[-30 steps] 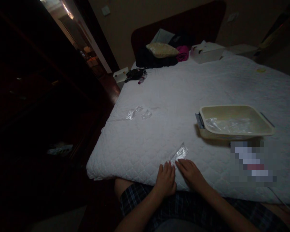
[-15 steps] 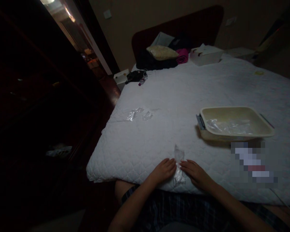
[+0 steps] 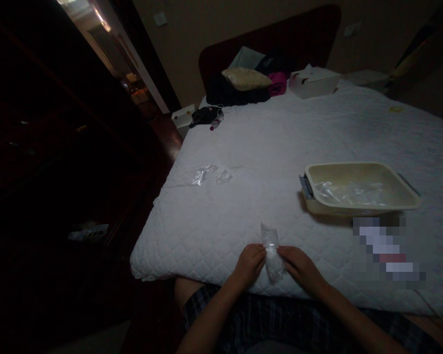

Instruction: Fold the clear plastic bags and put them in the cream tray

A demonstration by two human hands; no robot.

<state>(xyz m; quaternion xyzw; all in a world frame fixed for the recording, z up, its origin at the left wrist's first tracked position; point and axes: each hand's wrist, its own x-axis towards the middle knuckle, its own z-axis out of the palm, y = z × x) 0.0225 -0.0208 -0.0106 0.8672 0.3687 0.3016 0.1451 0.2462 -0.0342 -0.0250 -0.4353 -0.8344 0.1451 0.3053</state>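
A clear plastic bag (image 3: 272, 258) lies near the front edge of the white quilted bed, its narrow top pointing away from me. My left hand (image 3: 251, 263) is closed at the bag's left side, fingertips pinching that edge. On the opposite side, my right hand (image 3: 300, 265) grips the right edge between thumb and fingers. The bag looks thin and crinkled, and part of each edge is hidden under my fingertips. Farther off to the left, two crumpled pieces of clear plastic, one (image 3: 204, 174) beside the other (image 3: 224, 177), rest on the bed.
To the right stands a cream plastic tub (image 3: 362, 207) with grey handles and clear plastic bags (image 3: 349, 192) inside. A blurred-out object (image 3: 389, 253) with a cable lies in front of it. Toward the headboard are a white box (image 3: 314, 83), a cushion (image 3: 246, 78) and a small bottle (image 3: 216, 122).
My fingers have gone from lying flat and stretched beside the bag to pinching its edges. The bag has tilted slightly, its top shifting left, and looks more spread out.
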